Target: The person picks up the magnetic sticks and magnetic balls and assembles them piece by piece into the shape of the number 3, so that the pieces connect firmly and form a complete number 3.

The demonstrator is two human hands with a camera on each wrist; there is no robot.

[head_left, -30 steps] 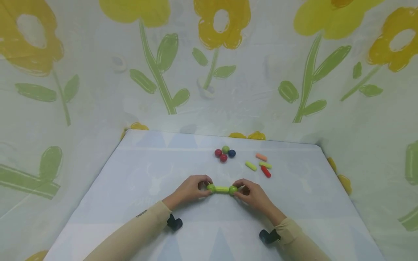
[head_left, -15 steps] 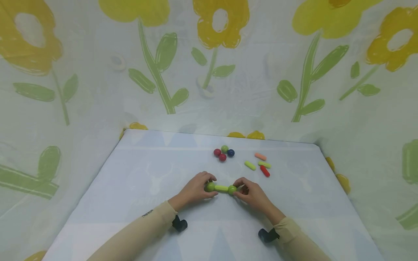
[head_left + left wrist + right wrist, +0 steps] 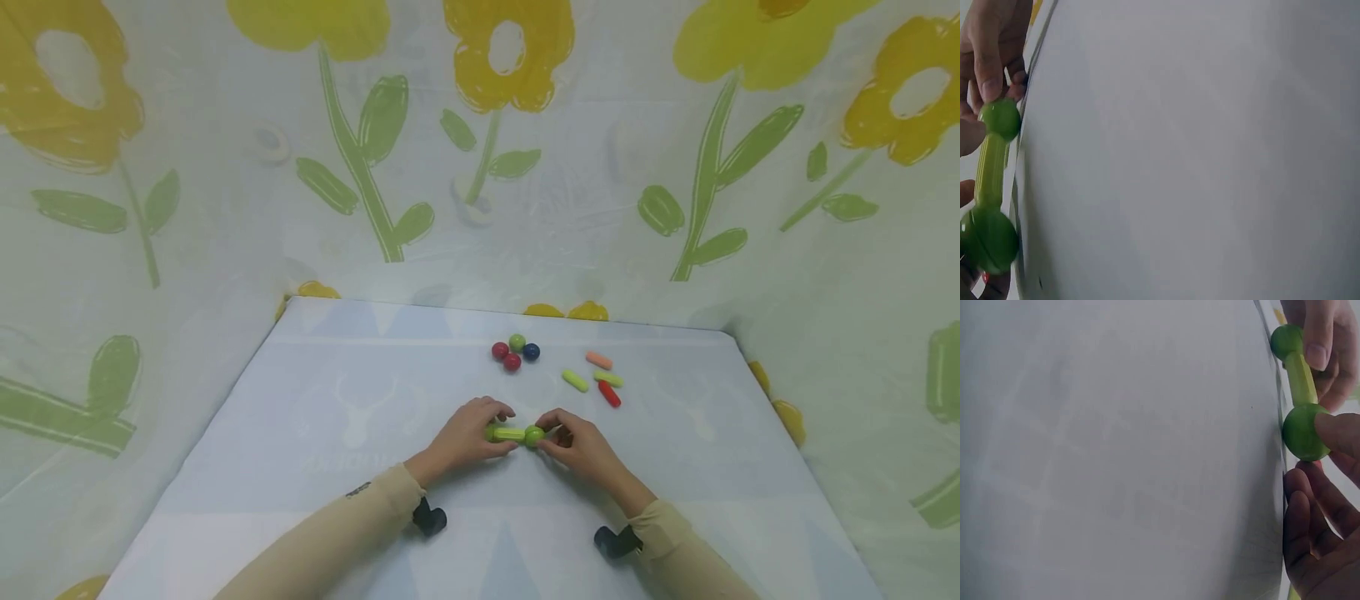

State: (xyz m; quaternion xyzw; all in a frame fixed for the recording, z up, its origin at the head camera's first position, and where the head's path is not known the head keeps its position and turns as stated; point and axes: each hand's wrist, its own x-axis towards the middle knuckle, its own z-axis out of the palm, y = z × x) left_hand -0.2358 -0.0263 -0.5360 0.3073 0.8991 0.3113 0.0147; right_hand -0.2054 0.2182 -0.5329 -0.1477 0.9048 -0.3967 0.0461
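A ribbed yellow-green toy rod (image 3: 510, 434) lies between two green balls, one at each end, like a small dumbbell. My right hand (image 3: 579, 446) pinches the right-hand green ball (image 3: 533, 437) between thumb and fingers; the right wrist view shows the thumb pressed on this ball (image 3: 1304, 432). My left hand (image 3: 467, 432) surrounds the left end, thumb and fingers spread apart on either side of the rod. Its fingers partly cover the left-hand green ball (image 3: 491, 432) in the head view. That ball (image 3: 989, 240) appears large in the left wrist view.
Farther back on the white table (image 3: 360, 483), a green ball (image 3: 517, 342), a dark blue ball (image 3: 531, 352) and two red balls (image 3: 512, 362) sit together. To their right lie a red rod (image 3: 609, 394), an orange rod (image 3: 599, 360) and two yellow-green rods (image 3: 575, 381).
My left hand has let go of the left-hand ball and slid right, its fingers now reaching along the rod. The right hand has stayed on its ball.
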